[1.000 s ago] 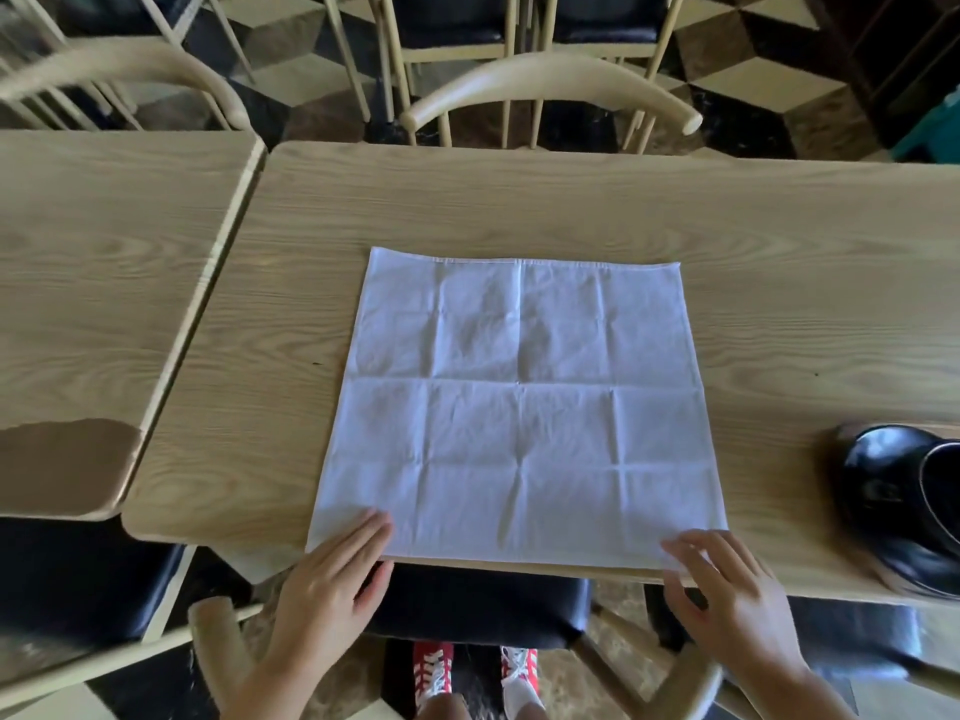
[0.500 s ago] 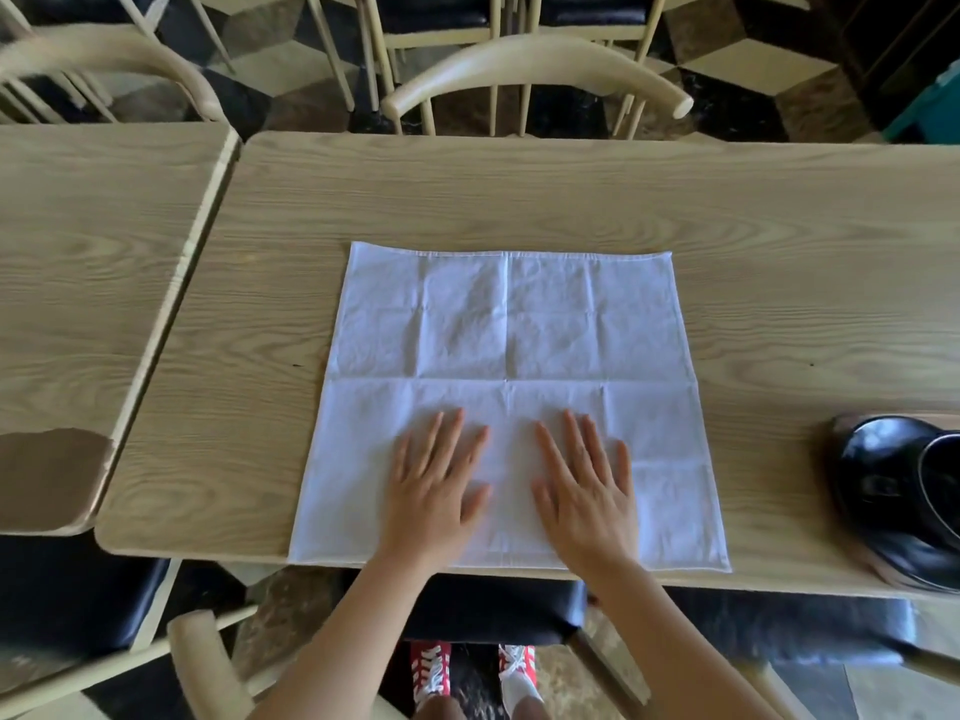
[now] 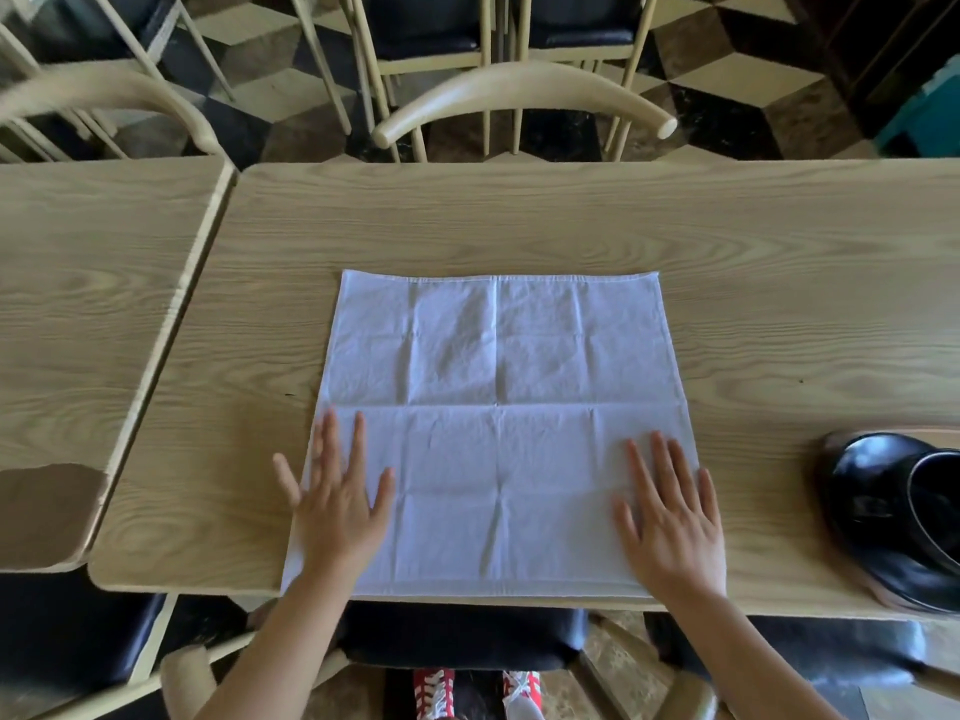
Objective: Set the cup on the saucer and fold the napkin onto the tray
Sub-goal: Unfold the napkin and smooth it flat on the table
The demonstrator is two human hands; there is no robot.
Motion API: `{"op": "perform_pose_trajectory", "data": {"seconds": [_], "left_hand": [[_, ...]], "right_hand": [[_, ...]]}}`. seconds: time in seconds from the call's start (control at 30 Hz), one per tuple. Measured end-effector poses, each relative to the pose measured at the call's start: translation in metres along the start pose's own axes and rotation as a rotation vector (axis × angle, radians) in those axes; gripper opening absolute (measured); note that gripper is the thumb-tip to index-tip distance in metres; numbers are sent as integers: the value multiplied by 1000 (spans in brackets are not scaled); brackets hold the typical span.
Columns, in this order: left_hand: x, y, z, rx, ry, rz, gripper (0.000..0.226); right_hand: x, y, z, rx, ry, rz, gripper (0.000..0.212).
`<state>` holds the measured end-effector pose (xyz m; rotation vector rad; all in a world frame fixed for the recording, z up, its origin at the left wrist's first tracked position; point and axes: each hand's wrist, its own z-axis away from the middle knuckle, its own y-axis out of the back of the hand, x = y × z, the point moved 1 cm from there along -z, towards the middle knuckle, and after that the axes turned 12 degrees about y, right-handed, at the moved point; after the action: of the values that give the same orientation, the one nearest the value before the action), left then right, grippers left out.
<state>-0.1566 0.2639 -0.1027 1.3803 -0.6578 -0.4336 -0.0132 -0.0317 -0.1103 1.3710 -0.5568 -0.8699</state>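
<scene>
A white cloth napkin [image 3: 498,407] lies spread flat on the wooden table [image 3: 519,226], with its near edge at the table's front edge. My left hand [image 3: 337,506] rests palm down, fingers spread, on the napkin's near left edge. Pressed flat on the near right part of the napkin is my right hand [image 3: 670,527]. At the far right sits glossy black crockery [image 3: 893,517] on a wooden tray [image 3: 935,431], partly cut off by the frame; I cannot tell cup from saucer.
A second wooden table [image 3: 93,304] adjoins on the left with a narrow gap. A curved wooden chair back [image 3: 524,90] stands behind the table, with more chairs beyond. A dark-seated chair is under the table's near edge.
Both hands slid apart from the napkin's near middle to its left and right sides, staying flat on the cloth. Before that they moved from the near corners to the middle.
</scene>
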Motion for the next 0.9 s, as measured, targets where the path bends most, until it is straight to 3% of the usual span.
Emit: {"op": "perform_pose_trajectory", "data": {"seconds": [0.17, 0.27, 0.47, 0.7, 0.9], "left_hand": [[104, -18, 6, -34, -632, -68, 64], [127, -39, 6, -83, -806, -131, 69], [92, -32, -66, -48, -767, -178, 73], [39, -15, -171, -94, -505, -183, 80], [33, -14, -199, -59, -437, -169, 83]], "right_hand": [[-1, 1, -1, 7, 1, -3, 62], [0, 0, -1, 19, 5, -5, 62], [0, 0, 0, 33, 19, -21, 63], [2, -3, 0, 22, 8, -21, 63], [1, 0, 1, 19, 10, -22, 64]]}}
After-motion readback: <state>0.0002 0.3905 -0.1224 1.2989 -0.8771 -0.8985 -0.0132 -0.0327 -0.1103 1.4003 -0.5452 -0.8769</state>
